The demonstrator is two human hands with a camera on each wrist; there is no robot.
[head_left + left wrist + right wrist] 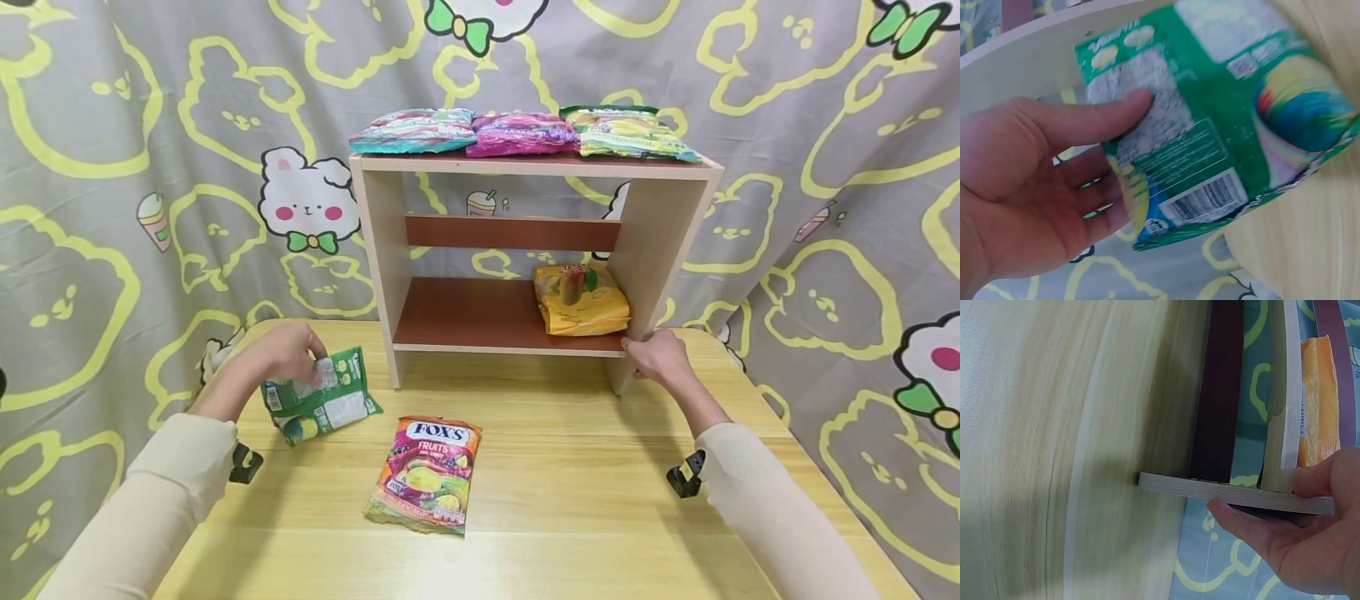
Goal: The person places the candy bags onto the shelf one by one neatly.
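My left hand (294, 354) pinches a green snack bag (1210, 125) by its edge, thumb on the printed back with its barcode and fingers behind. In the head view this bag is at the left of the table, tilted. At the other side, my right hand (660, 357) grips the right side panel of a small wooden shelf (506, 348), near the lower board's corner. The right wrist view shows its thumb (1313, 481) on the inner side and fingers on the outer side. Close to that thumb, a yellow-orange mango bag (581, 304) lies on the lower board.
On the shelf's top lie a teal-and-red bag (416, 132), a purple bag (522, 135) and a yellow-green bag (626, 133). An orange FOX'S candy bag (427, 475) lies flat on the wooden table (555, 500). A patterned grey curtain (225, 175) hangs behind.
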